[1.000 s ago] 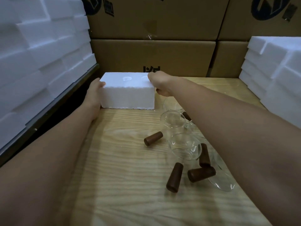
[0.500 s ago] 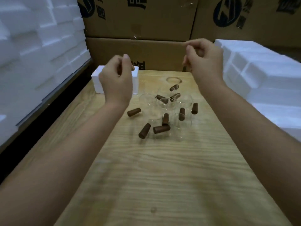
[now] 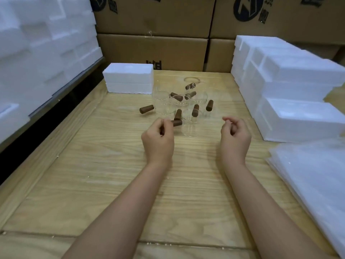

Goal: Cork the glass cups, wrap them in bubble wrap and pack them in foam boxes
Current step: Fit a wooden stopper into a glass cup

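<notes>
Several clear glass cups (image 3: 189, 126) stand and lie in a cluster at mid table, with several brown corks (image 3: 146, 109) scattered among them. My left hand (image 3: 157, 140) is low at the cluster's near left edge, and its thumb and curled fingers close around a dark cork (image 3: 162, 130) that is mostly hidden. My right hand (image 3: 235, 136) hovers to the right of the cups with loosely curled fingers and holds nothing. A closed white foam box (image 3: 128, 79) sits at the back left of the table. Sheets of bubble wrap (image 3: 313, 174) lie stacked at the right.
White foam boxes (image 3: 291, 86) are piled along the right side, and more foam (image 3: 37, 43) is stacked high on the left. Brown cardboard cartons (image 3: 153, 51) wall off the back. The wooden table (image 3: 130, 184) extends toward me.
Both hands left the foam box at the back left, rose, then dropped toward the cups. My left hand now closes over a cork; the view has pulled back.
</notes>
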Available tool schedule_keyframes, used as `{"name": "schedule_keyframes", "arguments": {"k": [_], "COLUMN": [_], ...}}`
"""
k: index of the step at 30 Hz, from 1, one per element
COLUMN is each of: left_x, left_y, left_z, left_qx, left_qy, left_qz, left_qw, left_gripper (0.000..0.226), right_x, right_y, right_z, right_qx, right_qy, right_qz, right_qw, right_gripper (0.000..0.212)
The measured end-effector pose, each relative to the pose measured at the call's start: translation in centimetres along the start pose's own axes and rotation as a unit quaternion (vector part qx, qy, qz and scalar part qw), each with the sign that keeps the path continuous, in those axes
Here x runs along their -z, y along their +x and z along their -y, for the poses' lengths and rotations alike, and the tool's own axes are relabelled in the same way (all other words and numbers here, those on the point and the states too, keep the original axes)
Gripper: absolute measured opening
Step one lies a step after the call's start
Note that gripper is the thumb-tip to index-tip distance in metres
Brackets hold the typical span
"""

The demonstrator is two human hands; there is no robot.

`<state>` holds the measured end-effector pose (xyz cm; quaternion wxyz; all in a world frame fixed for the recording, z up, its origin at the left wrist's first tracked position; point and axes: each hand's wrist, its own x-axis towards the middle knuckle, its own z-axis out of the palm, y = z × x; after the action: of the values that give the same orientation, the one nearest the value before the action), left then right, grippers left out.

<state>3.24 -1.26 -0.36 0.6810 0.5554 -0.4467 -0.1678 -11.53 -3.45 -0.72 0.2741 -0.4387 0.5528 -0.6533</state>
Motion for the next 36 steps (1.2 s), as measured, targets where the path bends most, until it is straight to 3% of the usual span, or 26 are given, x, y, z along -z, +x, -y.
{"name": "schedule_keyframes", "arguments": {"k": [4, 9, 12, 16, 21, 24, 27, 31, 36], "left_x": [0.0, -0.1, -0.1, -0.2, -0.2, -0.2, -0.1, -0.1, 0.1], "left_y": [0.2, 0.4, 0.4, 0.4, 0.5, 0.5, 0.2, -0.1, -0.5], "left_z": [0.4, 0.5, 0.5, 0.5, 0.8, 0.9, 0.7, -0.1, 0.1], "left_qx": [-0.025, -0.043, -0.047, -0.033, -0.019, -0.016, -0.026, -0.037, -0.048], "left_qy": [0.014, 0.022, 0.025, 0.015, 0.019, 0.024, 0.006, -0.023, -0.041], "left_qz": [0.012, 0.013, 0.013, 0.015, 0.024, 0.033, 0.055, 0.115, 0.263], "left_qw": [1.0, 0.999, 0.999, 0.999, 0.999, 0.999, 0.998, 0.992, 0.963], "left_gripper": [0.05, 0.048, 0.044, 0.041, 0.049, 0.046, 0.039, 0.016, 0.089], "right_x": [-1.5, -5.0, -6.8, -7.4, -5.7, -3.4, -0.6, 2.2, 2.5], "right_y": [2.5, 6.8, 8.2, 9.1, 9.0, 7.9, 6.4, 3.4, 0.1], "right_z": [-0.4, -0.4, -0.8, -0.5, -0.7, -0.2, 0.7, 2.2, 3.0], "right_qx": [-0.011, -0.135, -0.23, -0.261, -0.247, -0.228, -0.16, -0.069, 0.007], "right_qy": [-0.01, -0.092, -0.069, -0.031, -0.032, -0.008, -0.041, -0.01, 0.028], "right_qz": [-0.047, 0.025, 0.043, 0.044, -0.003, -0.056, -0.095, -0.108, -0.066], "right_qw": [0.999, 0.986, 0.97, 0.964, 0.968, 0.972, 0.982, 0.992, 0.997], "right_gripper": [0.01, 0.039, 0.044, 0.04, 0.016, 0.017, 0.008, 0.017, 0.021]}}
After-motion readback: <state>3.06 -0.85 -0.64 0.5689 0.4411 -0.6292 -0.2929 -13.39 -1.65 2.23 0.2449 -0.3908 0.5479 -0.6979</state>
